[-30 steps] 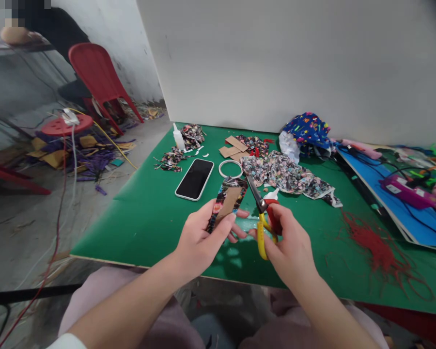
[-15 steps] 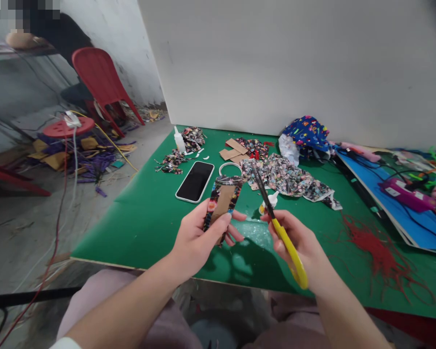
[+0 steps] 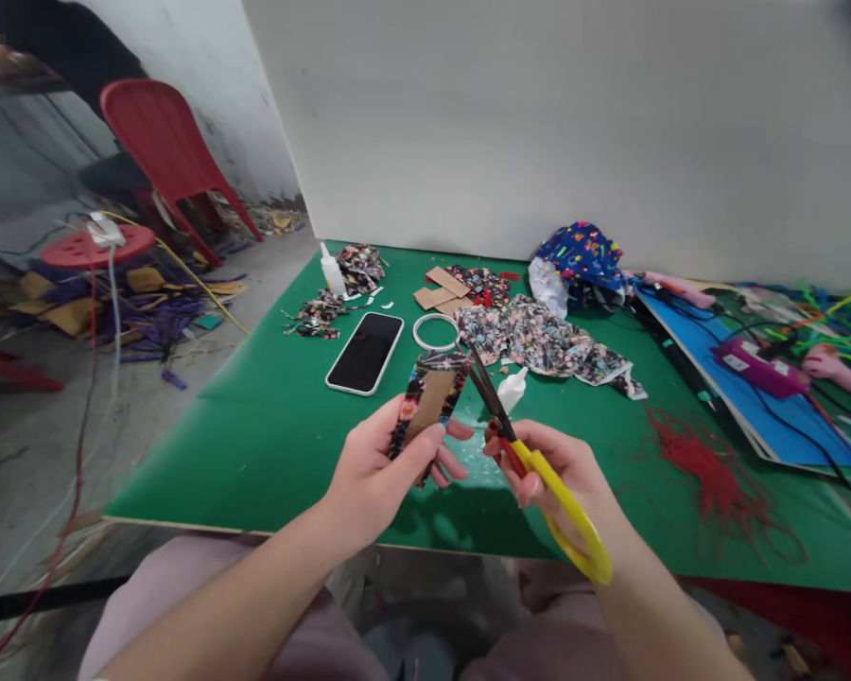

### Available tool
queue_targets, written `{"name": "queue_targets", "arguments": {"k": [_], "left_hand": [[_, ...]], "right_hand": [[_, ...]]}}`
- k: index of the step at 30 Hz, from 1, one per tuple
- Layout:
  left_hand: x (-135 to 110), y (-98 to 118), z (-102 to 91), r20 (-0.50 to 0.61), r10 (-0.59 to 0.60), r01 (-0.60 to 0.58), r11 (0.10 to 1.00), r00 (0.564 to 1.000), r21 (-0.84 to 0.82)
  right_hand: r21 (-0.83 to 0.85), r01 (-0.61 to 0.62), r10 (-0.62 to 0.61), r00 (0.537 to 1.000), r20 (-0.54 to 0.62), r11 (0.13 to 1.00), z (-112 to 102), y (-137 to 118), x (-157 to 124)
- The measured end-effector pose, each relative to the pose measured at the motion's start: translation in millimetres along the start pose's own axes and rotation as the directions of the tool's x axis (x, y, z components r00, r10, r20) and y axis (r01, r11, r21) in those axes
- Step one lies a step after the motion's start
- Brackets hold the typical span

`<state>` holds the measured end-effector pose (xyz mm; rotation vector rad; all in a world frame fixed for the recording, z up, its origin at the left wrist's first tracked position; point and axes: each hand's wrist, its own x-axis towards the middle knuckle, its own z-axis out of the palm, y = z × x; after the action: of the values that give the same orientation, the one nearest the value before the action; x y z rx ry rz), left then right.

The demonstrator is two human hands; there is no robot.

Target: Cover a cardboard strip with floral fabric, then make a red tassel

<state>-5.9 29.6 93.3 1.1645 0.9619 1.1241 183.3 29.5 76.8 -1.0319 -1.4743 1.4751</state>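
My left hand [image 3: 383, 459] grips a cardboard strip [image 3: 429, 397] whose long edges are wrapped in dark floral fabric. My right hand [image 3: 557, 463] holds scissors [image 3: 564, 506] with yellow and red handles, the dark blades pointing up and left, close to the strip's upper right corner. A white glue bottle [image 3: 512, 388] stands behind the scissors. Beyond the strip lie a white ring [image 3: 436, 332] and a phone [image 3: 366, 352] with a black screen. Crumpled floral fabric [image 3: 539, 336] spreads to the right of the ring.
Cardboard pieces [image 3: 441, 288] and a second glue bottle [image 3: 332, 272] are farther back on the green table [image 3: 255, 445]. Red threads [image 3: 709, 473], a blue board [image 3: 744, 397] and a purple glue gun [image 3: 762, 367] lie on the right. A person sits near a red chair [image 3: 160, 137].
My right hand has turned the scissors, bringing the blades nearer the strip and the red handle into sight. My left hand keeps its hold. The whole view has shifted slightly.
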Motion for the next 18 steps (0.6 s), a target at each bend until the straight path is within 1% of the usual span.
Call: {"name": "queue_targets", "arguments": {"k": [3,7,10,14,16,18], "left_hand": [[-0.5,-0.5,1.0,0.007,-0.017,0.017,1.0,1.0,0.01],[-0.6,-1.5,1.7,0.021,-0.016,0.016,1.0,1.0,0.016],[0.0,-2.9,1.9,0.031,-0.019,0.018,1.0,0.999,0.019],[1.1,-3.3,2.2,0.048,-0.036,0.035,0.999,0.998,0.025],[1.5,-1.7,2.3,0.044,-0.051,0.05,0.999,0.998,0.013],[1.7,0.9,2.0,0.029,-0.062,0.063,0.998,0.998,-0.01]], "right_hand": [[0.04,0.025,-0.024,1.0,-0.018,0.999,0.2,-1.8,1.8],[0.05,0.027,-0.025,0.999,-0.035,0.998,0.9,-4.3,3.0],[0.055,0.002,0.001,0.999,-0.05,0.998,3.0,-6.0,3.5],[0.045,-0.035,0.039,0.993,-0.11,0.998,5.2,-2.3,4.5],[0.043,-0.006,0.012,0.991,-0.132,0.999,4.2,0.6,4.7],[0.048,0.028,-0.022,0.993,-0.118,0.998,1.1,1.1,3.9]]}}
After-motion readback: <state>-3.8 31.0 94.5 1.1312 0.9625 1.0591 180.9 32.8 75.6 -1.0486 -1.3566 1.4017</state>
